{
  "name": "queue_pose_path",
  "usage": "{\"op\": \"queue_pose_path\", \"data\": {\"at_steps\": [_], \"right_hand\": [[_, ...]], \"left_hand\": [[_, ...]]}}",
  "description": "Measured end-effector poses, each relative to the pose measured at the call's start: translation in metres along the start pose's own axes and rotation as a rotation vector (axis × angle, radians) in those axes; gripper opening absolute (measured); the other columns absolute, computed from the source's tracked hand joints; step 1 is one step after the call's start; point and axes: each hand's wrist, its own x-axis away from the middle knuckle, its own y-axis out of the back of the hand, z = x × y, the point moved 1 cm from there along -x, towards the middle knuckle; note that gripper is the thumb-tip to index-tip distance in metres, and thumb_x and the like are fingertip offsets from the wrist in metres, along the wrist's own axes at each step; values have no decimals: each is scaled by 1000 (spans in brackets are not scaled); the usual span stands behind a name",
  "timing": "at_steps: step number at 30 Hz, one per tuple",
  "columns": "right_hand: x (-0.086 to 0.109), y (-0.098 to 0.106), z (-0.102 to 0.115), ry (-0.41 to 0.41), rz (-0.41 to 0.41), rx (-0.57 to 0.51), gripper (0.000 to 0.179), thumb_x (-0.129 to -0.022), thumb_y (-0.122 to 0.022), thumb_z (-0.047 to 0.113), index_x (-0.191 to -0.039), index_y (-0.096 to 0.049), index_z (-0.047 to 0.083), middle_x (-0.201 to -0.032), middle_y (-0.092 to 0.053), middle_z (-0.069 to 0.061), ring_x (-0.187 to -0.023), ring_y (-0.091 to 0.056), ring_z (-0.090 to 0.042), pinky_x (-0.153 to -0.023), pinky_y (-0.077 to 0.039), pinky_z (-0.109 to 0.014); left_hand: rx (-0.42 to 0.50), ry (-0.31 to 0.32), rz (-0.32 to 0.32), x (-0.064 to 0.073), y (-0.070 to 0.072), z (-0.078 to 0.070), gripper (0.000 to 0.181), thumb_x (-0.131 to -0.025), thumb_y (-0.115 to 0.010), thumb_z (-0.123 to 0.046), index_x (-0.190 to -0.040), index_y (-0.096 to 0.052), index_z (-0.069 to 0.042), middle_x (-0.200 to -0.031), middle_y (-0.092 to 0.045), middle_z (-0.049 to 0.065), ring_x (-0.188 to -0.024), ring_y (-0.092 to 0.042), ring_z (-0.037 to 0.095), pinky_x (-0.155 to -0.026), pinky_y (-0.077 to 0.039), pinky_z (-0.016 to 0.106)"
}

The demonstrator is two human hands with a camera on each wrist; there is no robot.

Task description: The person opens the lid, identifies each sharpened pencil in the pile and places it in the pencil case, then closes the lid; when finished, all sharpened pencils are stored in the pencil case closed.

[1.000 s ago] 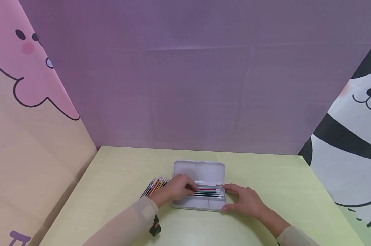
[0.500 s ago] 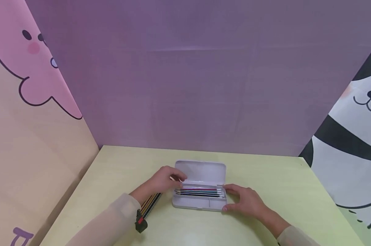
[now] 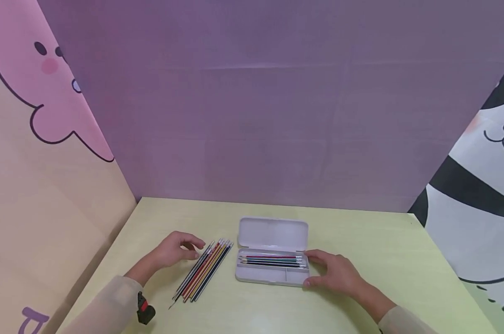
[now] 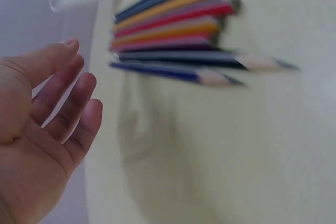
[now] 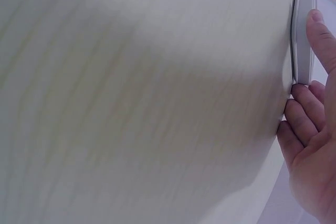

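An open pale pencil case (image 3: pixel 260 276) lies on the table, its lid folded back. Several pencils (image 3: pixel 272 261) lie lengthwise in its rear compartment. My right hand (image 3: pixel 335 273) holds the case's right end between thumb and fingers; in the right wrist view the thumb (image 5: pixel 319 35) touches its edge. To the left of the case is a slanted row of several loose pencils (image 3: pixel 203 271), with sharpened tips toward me. Just left of their far ends hovers my left hand (image 3: pixel 172 250), its fingers relaxed and holding nothing. In the left wrist view these pencils (image 4: pixel 168 30) look blurred.
The pale wooden table (image 3: pixel 360 246) meets a purple wall panel (image 3: pixel 268 116) at the back. A side wall with a pink cartoon figure (image 3: pixel 68 111) stands left, and a panda picture (image 3: pixel 477 195) covers the right. The case's two smaller front compartments show no contents.
My left hand has drawn back leftward from inside the case, past the loose pencils, uncovering the pencils in the case and the loose row. My right hand has stayed at the case's right end.
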Motion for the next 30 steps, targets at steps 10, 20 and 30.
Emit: {"op": "queue_pose_path", "data": {"at_steps": [10,20,30], "right_hand": [[2,-3,-2,1,-16,-11,85,-64,-88,64,-135,-65,24,-129,-72,2,-119,-67,-33,-97,-51,-54],[6,-5,3,-7,-12,-14,84,-62,-88,65,-133,-66,25,-128,-73,1,-116,-69,-32,-96,-52,-53],[3,1,3,0,-7,-8,85,-64,-88,65,-135,-65,25,-128,-73,1,-119,-67,-33,-97,-51,-55]], "left_hand": [[120,5,72,11,-5,20,28,-91,-75,-3,-119,-73,3,-119,-73,20,-101,-67,28,-81,-54,28],[44,-48,82,17,-13,31,23,-88,-79,-5,-111,-77,-4,-116,-73,11,-106,-66,18,-88,-52,23],[-101,-48,34,10,-8,32,21,-88,-80,-11,-109,-79,-9,-104,-71,-3,-98,-63,14,-87,-52,25]]}}
